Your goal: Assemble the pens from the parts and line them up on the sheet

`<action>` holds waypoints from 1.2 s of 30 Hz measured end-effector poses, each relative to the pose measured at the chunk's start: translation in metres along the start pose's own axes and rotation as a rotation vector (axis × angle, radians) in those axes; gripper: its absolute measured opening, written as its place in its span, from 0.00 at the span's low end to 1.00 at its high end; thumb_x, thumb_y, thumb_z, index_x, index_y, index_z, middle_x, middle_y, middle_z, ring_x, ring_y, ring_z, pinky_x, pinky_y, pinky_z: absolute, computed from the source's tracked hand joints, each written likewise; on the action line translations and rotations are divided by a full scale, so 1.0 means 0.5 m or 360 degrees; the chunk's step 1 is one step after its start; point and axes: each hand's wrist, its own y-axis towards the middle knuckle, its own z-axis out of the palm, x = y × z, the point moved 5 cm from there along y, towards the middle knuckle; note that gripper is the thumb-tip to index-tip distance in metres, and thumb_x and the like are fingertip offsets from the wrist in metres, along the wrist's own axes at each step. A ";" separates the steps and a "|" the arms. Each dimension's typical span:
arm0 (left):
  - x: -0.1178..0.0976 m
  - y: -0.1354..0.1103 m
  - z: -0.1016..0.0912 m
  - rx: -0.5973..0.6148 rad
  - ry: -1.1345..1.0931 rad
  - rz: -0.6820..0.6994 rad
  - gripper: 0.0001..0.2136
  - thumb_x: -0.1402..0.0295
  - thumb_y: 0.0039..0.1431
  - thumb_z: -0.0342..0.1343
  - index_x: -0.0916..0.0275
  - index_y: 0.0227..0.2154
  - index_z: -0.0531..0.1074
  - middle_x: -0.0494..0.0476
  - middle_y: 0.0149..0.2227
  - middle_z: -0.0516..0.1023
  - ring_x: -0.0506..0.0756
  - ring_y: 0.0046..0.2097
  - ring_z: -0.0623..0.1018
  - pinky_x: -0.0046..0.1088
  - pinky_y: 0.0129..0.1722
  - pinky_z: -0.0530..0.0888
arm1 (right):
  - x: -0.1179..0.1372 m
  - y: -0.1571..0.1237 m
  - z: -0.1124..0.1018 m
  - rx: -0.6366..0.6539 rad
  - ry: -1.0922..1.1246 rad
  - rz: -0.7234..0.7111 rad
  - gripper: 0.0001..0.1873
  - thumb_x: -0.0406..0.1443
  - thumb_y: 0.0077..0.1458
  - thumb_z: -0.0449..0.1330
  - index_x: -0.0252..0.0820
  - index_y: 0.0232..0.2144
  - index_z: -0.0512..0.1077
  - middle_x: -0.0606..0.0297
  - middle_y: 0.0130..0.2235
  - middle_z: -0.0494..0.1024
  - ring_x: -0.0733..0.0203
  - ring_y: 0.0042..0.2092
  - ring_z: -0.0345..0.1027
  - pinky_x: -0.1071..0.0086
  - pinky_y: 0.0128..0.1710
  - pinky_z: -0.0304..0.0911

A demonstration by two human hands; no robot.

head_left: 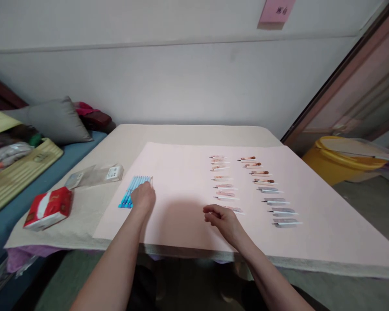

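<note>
My left hand [143,196] is closed over the right end of a row of slim blue pens [129,194] lying side by side on a pink sheet. A pale pointed tip [151,180] shows just past its knuckles; the fingertips are hidden beneath. My right hand [225,220] hovers near the sheet's front edge, its fingers loosely curved with a small gap to the thumb and nothing seen in it. Just behind it lies a pink-patterned slim piece [235,210], partly covered by the hand, beside a thin white stick.
Two columns of thin dark-tipped sticks beside pinkish [225,194], brown-ended [261,173] and grey pieces [283,210] lie on the pink sheet [178,164]. At left are a clear plastic packet [97,175] and a red tissue pack [50,207]. A yellow bucket [327,162] stands right of the table.
</note>
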 end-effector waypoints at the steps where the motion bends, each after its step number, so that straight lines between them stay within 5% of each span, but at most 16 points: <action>1: 0.008 0.004 -0.005 0.0024 -0.0024 -0.0018 0.14 0.61 0.55 0.48 0.64 0.38 0.72 0.69 0.40 0.77 0.65 0.43 0.76 0.38 0.37 0.70 | 0.002 0.001 -0.003 -0.0009 0.0009 0.0001 0.13 0.38 0.49 0.56 0.39 0.36 0.73 0.63 0.28 0.76 0.61 0.31 0.70 0.69 0.31 0.64; 9: 0.107 0.037 -0.070 -0.0040 -0.0255 -0.0270 0.13 0.59 0.52 0.50 0.60 0.32 0.75 0.67 0.42 0.77 0.65 0.43 0.76 0.38 0.35 0.70 | 0.026 0.006 -0.048 -0.0219 0.0182 -0.0009 0.12 0.40 0.48 0.58 0.38 0.32 0.74 0.63 0.27 0.76 0.62 0.29 0.70 0.70 0.28 0.64; 19: 0.026 0.017 -0.011 0.0100 -0.0107 0.0017 0.12 0.62 0.52 0.51 0.61 0.34 0.76 0.65 0.39 0.78 0.63 0.42 0.76 0.35 0.37 0.71 | 0.039 0.007 -0.067 -0.0301 0.0193 -0.0011 0.13 0.42 0.46 0.60 0.38 0.30 0.74 0.63 0.26 0.76 0.63 0.27 0.69 0.70 0.28 0.64; 29: 0.027 0.009 -0.002 0.0143 -0.0026 0.0000 0.13 0.68 0.52 0.49 0.65 0.36 0.75 0.71 0.40 0.77 0.66 0.43 0.76 0.40 0.37 0.71 | 0.039 0.015 -0.093 -0.0366 0.0273 0.0010 0.16 0.45 0.44 0.62 0.37 0.31 0.74 0.63 0.26 0.75 0.64 0.27 0.68 0.70 0.28 0.65; 36: 0.031 -0.010 -0.010 0.0083 -0.0030 0.0003 0.14 0.66 0.55 0.46 0.64 0.37 0.75 0.70 0.40 0.77 0.66 0.44 0.76 0.40 0.38 0.71 | 0.047 0.019 -0.173 -0.0628 0.0237 -0.0076 0.16 0.44 0.45 0.62 0.36 0.30 0.75 0.62 0.26 0.76 0.65 0.26 0.66 0.71 0.26 0.64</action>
